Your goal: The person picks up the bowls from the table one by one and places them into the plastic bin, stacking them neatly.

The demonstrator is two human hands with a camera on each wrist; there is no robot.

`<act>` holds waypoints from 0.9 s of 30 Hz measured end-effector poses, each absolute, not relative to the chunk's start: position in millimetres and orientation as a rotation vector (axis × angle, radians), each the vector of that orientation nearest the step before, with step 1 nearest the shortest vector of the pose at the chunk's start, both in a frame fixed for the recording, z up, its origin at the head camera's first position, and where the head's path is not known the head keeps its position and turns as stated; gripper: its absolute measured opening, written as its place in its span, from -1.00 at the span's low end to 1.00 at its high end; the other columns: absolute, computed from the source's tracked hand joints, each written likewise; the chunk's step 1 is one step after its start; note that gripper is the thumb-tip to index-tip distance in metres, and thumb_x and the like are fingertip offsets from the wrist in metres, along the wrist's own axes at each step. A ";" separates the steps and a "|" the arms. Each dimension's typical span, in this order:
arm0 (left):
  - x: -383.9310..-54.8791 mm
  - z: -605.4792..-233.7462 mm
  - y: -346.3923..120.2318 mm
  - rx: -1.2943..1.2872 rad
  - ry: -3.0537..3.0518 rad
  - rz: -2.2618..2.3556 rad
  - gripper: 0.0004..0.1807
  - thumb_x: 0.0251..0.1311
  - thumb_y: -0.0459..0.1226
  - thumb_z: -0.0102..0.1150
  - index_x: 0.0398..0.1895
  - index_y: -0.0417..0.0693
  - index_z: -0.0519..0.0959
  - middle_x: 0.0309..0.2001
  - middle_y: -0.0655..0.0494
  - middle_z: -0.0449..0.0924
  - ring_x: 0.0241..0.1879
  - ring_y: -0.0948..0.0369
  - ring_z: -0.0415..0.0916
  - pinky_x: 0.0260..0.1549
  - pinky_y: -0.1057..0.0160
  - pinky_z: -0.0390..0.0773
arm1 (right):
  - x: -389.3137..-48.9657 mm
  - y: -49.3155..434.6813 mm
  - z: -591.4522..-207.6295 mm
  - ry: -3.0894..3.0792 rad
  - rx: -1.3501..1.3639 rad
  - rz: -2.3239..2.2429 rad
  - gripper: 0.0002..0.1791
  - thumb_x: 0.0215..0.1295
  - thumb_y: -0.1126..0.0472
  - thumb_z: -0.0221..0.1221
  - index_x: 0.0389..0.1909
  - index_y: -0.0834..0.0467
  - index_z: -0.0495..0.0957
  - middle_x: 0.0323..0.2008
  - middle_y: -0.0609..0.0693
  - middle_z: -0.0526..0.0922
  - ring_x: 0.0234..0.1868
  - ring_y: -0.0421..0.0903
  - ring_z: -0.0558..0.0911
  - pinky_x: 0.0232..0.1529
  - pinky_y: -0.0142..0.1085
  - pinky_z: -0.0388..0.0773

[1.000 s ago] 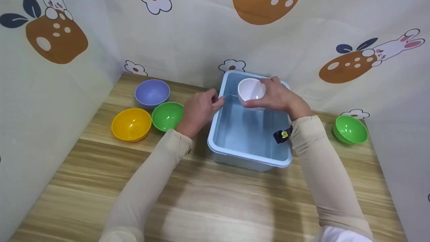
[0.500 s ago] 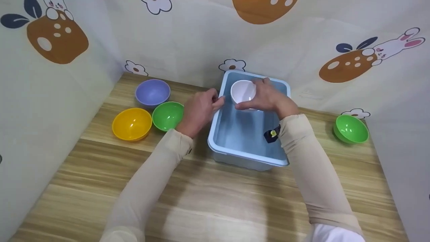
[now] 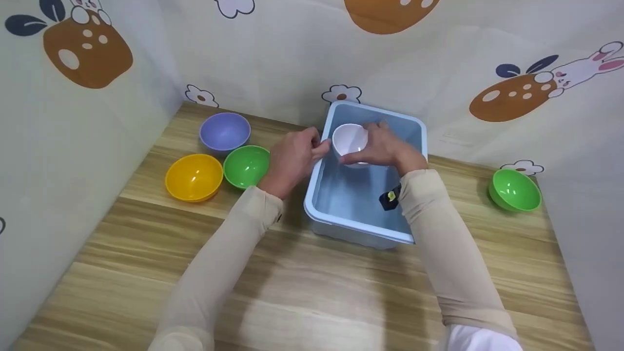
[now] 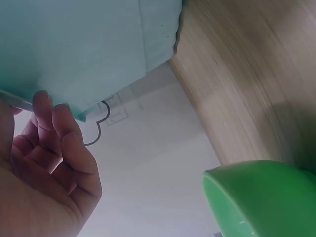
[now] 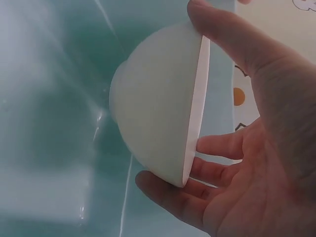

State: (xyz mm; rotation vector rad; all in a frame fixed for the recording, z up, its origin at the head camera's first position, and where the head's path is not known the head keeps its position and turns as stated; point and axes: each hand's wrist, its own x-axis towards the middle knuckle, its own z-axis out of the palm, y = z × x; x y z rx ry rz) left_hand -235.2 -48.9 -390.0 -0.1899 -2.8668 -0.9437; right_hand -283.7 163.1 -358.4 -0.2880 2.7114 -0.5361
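Note:
A white bowl (image 3: 349, 140) is held in my right hand (image 3: 382, 145), thumb on one side of its rim and fingers on the other. It sits inside the mouth of a light blue plastic bin (image 3: 358, 228), towards the bin's far left corner. In the right wrist view the bowl (image 5: 155, 101) shows side-on against the bin's inner wall and floor. My left hand (image 3: 298, 157) pinches the bin's left rim; in the left wrist view its curled fingers (image 4: 74, 148) lie against the outside, just under the rim.
Left of the bin stand a purple bowl (image 3: 225, 131), a yellow bowl (image 3: 194, 178) and a green bowl (image 3: 246, 166), the green one close to my left wrist. Another green bowl (image 3: 514, 190) is at the right by the wall. Patterned cloth walls (image 3: 273, 53) enclose the wooden tabletop (image 3: 312, 297).
My right hand has carried the white bowl left and slightly lower into the bin. The left hand has stayed on the rim, and the head view has shifted a little.

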 end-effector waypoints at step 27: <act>-235.8 -390.9 -47.3 -0.145 -2.851 -0.997 -0.62 0.39 0.08 0.12 -0.29 -0.04 0.60 -0.42 0.03 0.63 -0.38 0.10 0.51 -0.42 0.23 0.40 | -286.3 165.2 -364.9 2.690 -0.230 -0.324 0.22 -0.08 -0.39 0.44 0.48 0.20 0.17 0.34 0.22 0.28 0.31 0.18 0.21 0.35 0.13 0.36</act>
